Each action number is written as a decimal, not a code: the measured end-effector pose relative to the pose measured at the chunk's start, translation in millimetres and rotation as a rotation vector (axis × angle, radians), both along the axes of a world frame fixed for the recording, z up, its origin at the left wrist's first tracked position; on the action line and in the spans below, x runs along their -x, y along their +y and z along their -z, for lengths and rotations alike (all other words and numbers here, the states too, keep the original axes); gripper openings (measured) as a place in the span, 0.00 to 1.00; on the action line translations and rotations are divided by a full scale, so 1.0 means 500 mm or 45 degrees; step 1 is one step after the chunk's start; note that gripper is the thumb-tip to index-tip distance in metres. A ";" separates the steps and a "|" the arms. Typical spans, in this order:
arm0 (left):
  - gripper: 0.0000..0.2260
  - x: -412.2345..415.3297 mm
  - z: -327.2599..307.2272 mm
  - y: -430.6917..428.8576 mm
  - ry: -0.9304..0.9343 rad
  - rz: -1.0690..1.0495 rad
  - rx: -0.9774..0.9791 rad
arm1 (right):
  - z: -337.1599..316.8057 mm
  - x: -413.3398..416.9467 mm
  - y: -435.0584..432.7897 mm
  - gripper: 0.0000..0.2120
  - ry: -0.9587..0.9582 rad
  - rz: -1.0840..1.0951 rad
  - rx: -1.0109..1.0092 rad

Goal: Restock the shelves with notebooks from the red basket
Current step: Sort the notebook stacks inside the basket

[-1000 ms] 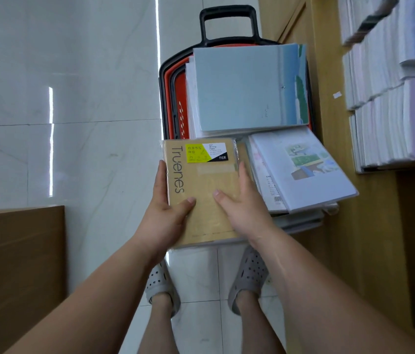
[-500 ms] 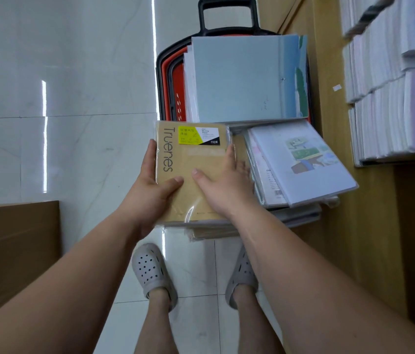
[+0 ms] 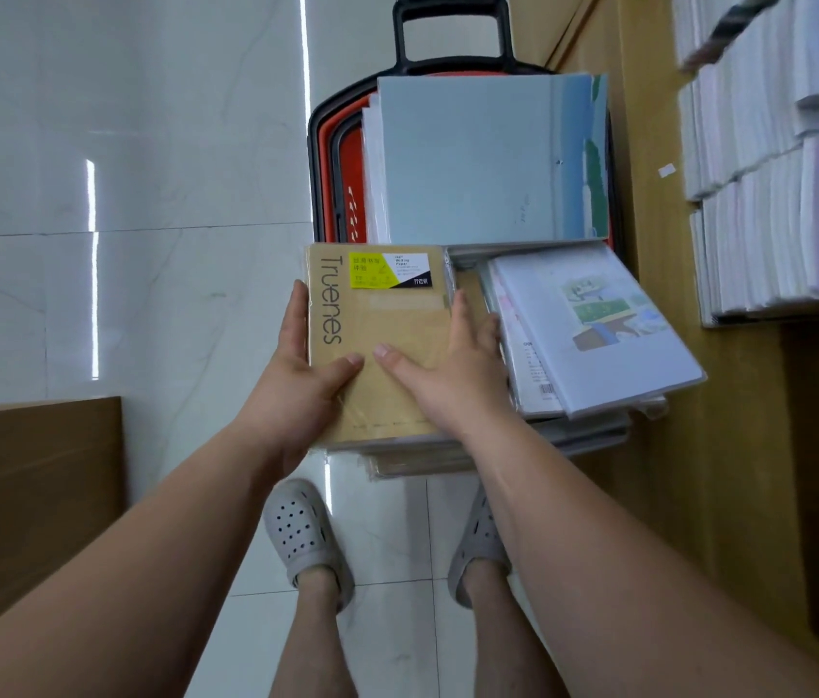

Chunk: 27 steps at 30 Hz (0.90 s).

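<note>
A kraft-brown pack of notebooks (image 3: 387, 324) with "Truenes" printed down its left side and a yellow label sits at the near left of the red basket (image 3: 344, 193). My left hand (image 3: 304, 380) grips its left edge, thumb on the cover. My right hand (image 3: 448, 375) holds its right edge, thumb on the cover and fingers curled over the side. More brown packs lie under it. A large pale blue notebook (image 3: 478, 158) covers the basket's far half. A stack of white illustrated notebooks (image 3: 594, 324) lies tilted at the near right.
The basket has a black pull handle (image 3: 450, 22) and stands on white floor tiles. A wooden shelf unit (image 3: 669, 395) on the right holds rows of white and lilac notebooks (image 3: 775, 204). A brown wooden surface (image 3: 30, 496) is at lower left. My feet in grey clogs stand below the basket.
The brown pack and both hands have moved away from me, onto the near left of the basket's stack. My right thumb has slid toward my left thumb.
</note>
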<state>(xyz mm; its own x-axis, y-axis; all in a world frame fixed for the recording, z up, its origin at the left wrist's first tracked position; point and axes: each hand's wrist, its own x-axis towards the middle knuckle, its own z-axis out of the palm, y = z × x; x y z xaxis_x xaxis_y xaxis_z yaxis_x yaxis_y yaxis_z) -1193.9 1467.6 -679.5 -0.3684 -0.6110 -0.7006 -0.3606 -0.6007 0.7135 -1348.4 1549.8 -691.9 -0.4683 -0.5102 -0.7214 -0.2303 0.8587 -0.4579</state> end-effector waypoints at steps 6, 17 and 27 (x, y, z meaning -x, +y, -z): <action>0.40 -0.013 -0.013 -0.014 -0.035 0.077 -0.011 | 0.018 0.003 -0.001 0.60 0.067 0.046 0.043; 0.44 -0.032 -0.043 0.007 -0.122 0.080 -0.064 | -0.004 -0.011 0.026 0.57 -0.122 0.077 0.120; 0.43 0.006 -0.017 -0.064 -0.022 0.294 -0.110 | 0.011 -0.028 0.006 0.52 -0.030 0.212 0.069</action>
<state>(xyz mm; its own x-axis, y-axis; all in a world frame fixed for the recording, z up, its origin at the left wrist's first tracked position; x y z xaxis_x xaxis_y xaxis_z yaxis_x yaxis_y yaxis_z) -1196.9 1435.8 -671.0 -0.4787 -0.4499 -0.7540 -0.5073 -0.5592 0.6557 -1334.3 1552.8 -697.1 -0.5330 -0.4655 -0.7065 -0.0753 0.8578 -0.5084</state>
